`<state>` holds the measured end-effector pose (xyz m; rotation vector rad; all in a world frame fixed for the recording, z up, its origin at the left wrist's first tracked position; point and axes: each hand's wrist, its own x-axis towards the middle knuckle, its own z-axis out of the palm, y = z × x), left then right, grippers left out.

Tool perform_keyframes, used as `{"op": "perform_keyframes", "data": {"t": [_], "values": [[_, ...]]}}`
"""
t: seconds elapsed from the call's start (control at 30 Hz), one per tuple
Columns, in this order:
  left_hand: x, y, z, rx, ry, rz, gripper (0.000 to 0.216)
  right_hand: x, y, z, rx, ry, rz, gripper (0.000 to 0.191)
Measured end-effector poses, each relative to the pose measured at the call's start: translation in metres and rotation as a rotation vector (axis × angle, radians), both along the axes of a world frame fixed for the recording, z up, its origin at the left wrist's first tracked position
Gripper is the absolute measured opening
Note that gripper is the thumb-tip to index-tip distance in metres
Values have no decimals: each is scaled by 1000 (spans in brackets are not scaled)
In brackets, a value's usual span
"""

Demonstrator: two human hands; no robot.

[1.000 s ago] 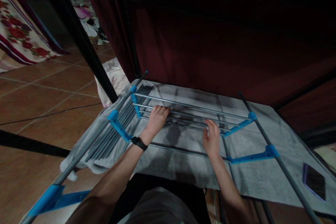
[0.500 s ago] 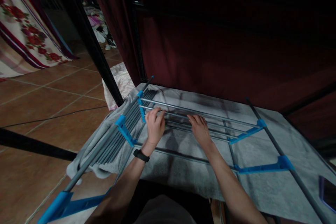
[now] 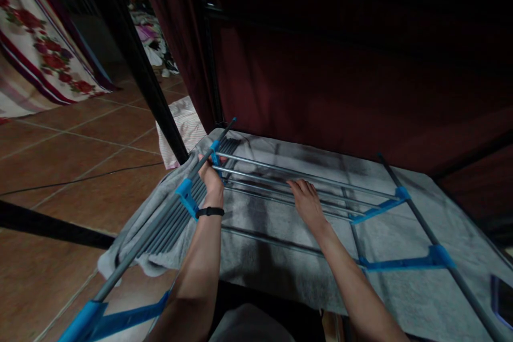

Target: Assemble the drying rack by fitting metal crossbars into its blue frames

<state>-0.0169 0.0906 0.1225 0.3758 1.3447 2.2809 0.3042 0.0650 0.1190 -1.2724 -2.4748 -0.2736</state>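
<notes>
A grey drying rack (image 3: pixel 304 176) with metal rods and blue plastic joints stands over a grey towel (image 3: pixel 401 256) spread beneath it. My left hand (image 3: pixel 210 179), a black band on its wrist, is closed around the rack's left side rail beside a blue joint (image 3: pixel 187 195). My right hand (image 3: pixel 306 200) lies flat with fingers stretched out on the middle rods, holding nothing.
A dark red curtain (image 3: pixel 320 85) hangs just behind the rack. A black pole (image 3: pixel 136 64) slants down at the left. A pale cloth (image 3: pixel 182 128) lies on the tiled floor (image 3: pixel 60 171). A flowered fabric (image 3: pixel 36 53) hangs far left. A dark phone (image 3: pixel 503 299) rests on the towel's right edge.
My left hand slid left along the rods and closed on the side rail. My right hand moved left along the rods, then stayed flat. The view shifted slightly.
</notes>
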Motion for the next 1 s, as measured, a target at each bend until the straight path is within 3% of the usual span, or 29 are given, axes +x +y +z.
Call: {"op": "perform_keyframes", "data": {"t": [0.1, 0.27, 0.6, 0.7, 1.0], "values": [[2, -1, 2, -24, 49, -20, 48, 1, 2, 0, -6, -13, -4, 43], [3, 6, -1, -96, 153, 88, 52, -22, 1, 8, -39, -21, 11, 39], [6, 6, -2, -145, 136, 109, 51, -174, 7, 56, -276, -42, 306, 48], [2, 3, -1, -121, 122, 109, 48, -203, 13, 64, -352, -25, 293, 44], [0, 10, 0, -57, 44, 172, 48, -212, 24, 62, -352, -125, 306, 37]]}}
